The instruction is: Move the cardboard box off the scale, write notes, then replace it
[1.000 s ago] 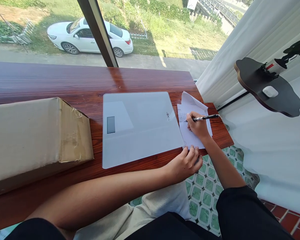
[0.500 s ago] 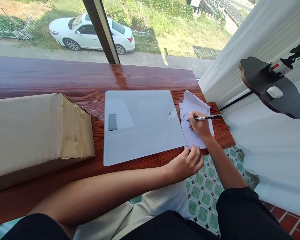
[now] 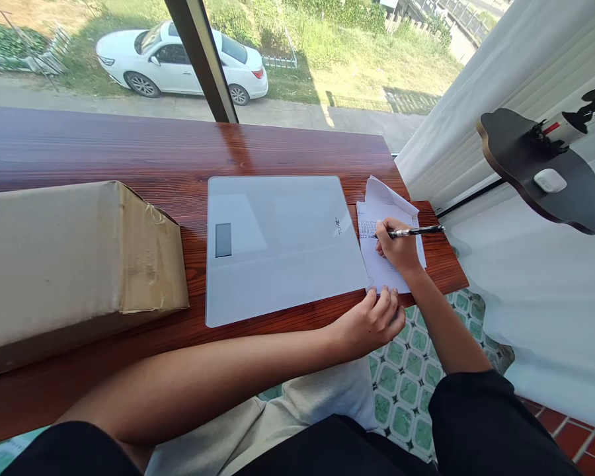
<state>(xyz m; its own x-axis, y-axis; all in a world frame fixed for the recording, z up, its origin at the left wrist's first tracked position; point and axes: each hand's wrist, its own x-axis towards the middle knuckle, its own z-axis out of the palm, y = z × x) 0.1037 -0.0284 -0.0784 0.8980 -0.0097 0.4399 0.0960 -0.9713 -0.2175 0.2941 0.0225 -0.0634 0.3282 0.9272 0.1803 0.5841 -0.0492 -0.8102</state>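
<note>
My right hand grips a black and silver pen, its tip on a white sheet of paper with small handwriting near the top. The paper lies at the right end of a dark red wooden counter, and its upper corner curls up. My left hand rests at the counter's front edge, fingertips pressing the paper's lower corner. A flat white glass scale with a small grey display sits just left of the paper.
A long taped cardboard box lies on the counter's left side. A white curtain hangs at right, beside a dark round shelf with small items. Green patterned floor tiles show below. Outside the window stands a white car.
The pen hand has shifted slightly along the paper while writing. The view has drifted a little; the left hand stays on the paper's corner.
</note>
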